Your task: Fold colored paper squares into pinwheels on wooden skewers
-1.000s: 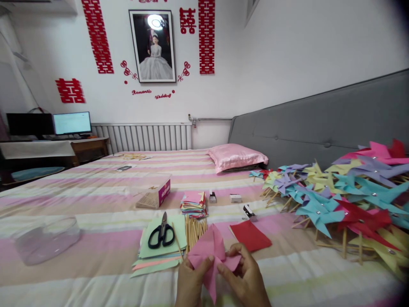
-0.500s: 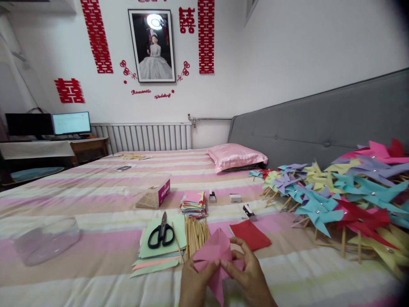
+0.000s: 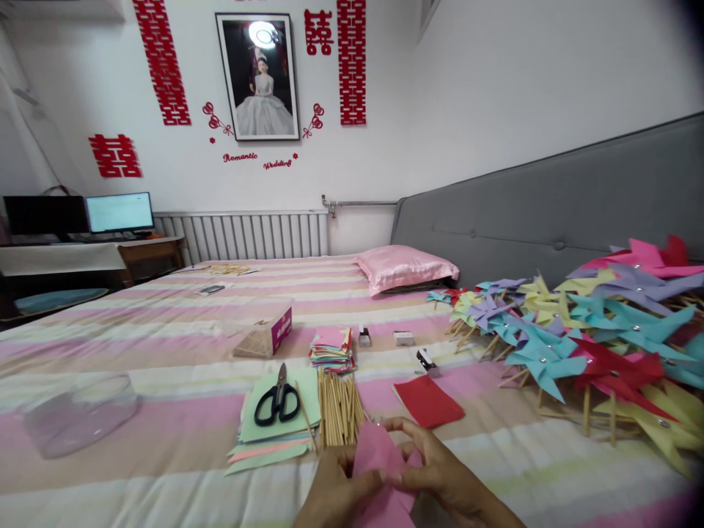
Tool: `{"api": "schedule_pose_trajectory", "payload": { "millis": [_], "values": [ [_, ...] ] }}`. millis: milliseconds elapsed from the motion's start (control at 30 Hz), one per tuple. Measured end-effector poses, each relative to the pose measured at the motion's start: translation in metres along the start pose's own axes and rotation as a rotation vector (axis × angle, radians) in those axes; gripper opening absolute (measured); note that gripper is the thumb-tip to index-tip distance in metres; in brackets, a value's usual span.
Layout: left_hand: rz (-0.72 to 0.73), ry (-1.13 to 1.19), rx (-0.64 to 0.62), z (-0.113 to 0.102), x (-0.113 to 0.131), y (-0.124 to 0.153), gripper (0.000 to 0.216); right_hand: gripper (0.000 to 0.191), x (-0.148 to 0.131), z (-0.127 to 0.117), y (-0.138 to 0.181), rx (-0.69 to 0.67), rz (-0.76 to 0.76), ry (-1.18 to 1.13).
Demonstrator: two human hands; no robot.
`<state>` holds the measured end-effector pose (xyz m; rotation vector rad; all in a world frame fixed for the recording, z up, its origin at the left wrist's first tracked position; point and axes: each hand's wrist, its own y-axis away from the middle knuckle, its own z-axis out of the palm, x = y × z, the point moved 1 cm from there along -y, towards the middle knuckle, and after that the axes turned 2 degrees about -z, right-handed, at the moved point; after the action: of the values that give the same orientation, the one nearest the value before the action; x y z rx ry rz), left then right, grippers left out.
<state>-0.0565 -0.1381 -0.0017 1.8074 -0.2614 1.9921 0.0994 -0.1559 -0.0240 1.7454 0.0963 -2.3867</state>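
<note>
A pink paper pinwheel (image 3: 379, 449), its blades partly folded, is pinched between my two hands near the bottom of the head view. My left hand (image 3: 342, 485) grips its left side, thumb pressed toward the centre. On the right side, my right hand (image 3: 434, 466) holds it with thumb and bent fingers; a tiny shiny spot shows at the paper's upper edge. Just beyond lies a bundle of wooden sticks (image 3: 338, 411). Black-handled scissors (image 3: 279, 400) rest on a stack of coloured paper (image 3: 275, 449) to the left. Red paper squares (image 3: 429, 401) lie beyond my right hand.
Many finished pinwheels (image 3: 550, 359) are heaped at the right by the grey headboard (image 3: 522, 198). A pile of small paper squares (image 3: 333, 348), an open box (image 3: 267, 337), a stapler-like black item (image 3: 425, 360), a clear plastic container (image 3: 82, 414) and a pink pillow (image 3: 407, 268) lie on the bed.
The pink pinwheel has turned and moved slightly down in my hands, its pointed top blade no longer upright. My right hand has shifted round with it; both hands keep their grip.
</note>
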Motion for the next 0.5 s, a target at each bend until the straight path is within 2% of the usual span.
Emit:
{"api": "schedule_pose_trajectory", "payload": {
  "millis": [167,500],
  "values": [
    [0.004,-0.100,0.031,0.000,-0.010,-0.002,0.021,0.072,0.002,-0.004,0.000,-0.020,-0.009,0.089],
    [0.002,-0.123,0.083,0.002,-0.017,-0.003,0.006,0.066,-0.011,0.002,0.009,-0.029,-0.058,0.192]
  ]
}}
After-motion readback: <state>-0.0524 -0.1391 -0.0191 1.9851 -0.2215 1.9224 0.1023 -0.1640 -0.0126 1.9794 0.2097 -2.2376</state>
